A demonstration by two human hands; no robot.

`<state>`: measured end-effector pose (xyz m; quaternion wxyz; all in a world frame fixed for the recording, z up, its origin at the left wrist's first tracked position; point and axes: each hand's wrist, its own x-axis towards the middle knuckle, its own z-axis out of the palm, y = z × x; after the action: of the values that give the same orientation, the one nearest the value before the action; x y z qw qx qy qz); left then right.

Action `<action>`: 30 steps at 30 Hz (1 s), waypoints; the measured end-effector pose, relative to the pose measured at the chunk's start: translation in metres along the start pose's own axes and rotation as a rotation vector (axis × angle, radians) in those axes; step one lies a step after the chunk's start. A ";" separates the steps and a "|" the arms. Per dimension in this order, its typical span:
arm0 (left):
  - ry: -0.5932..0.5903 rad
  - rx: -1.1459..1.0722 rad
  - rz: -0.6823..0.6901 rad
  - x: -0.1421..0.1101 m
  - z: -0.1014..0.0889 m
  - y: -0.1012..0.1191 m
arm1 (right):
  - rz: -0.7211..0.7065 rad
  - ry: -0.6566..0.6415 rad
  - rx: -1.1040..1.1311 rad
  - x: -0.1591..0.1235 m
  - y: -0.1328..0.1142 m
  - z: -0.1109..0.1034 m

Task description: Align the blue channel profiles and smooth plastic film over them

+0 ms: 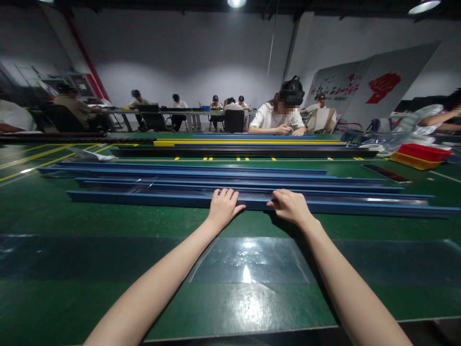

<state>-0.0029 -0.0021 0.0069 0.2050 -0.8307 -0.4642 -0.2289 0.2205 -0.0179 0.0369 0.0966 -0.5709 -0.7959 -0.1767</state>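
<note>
A long blue U-shaped channel [144,198] lies across the green table, with a clear strip showing inside it. My left hand [223,206] is on its near wall, fingers bent over the top edge and thumb pointing right along the outer side. Farther right, my right hand [290,205] grips the same wall, its fingers curled over the edge and the thumb in front. The fingertips of both hands are hidden behind the wall. More blue channels [194,168] lie parallel just behind. In front, a clear plastic sheet [248,257] reflects the ceiling lights.
Beyond the blue channels lie a black profile [245,152] and a yellow profile [248,142]. A dark phone-like slab [385,173] and a red tray [421,153] are at right. Across the table [173,307] a person [279,115] in headgear works; several others sit farther back.
</note>
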 end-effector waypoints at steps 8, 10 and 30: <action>-0.009 -0.012 0.004 0.000 0.001 -0.001 | 0.013 0.000 -0.002 -0.004 0.002 0.002; -0.009 -0.007 0.014 0.000 0.002 -0.001 | 0.001 0.008 0.001 -0.005 0.001 0.003; 0.000 -0.009 0.029 0.001 0.009 -0.004 | -0.077 -0.009 0.194 -0.003 -0.009 0.017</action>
<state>-0.0045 0.0052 0.0005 0.2045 -0.8383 -0.4510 -0.2281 0.2137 -0.0160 0.0188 0.1411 -0.5288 -0.8310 -0.0999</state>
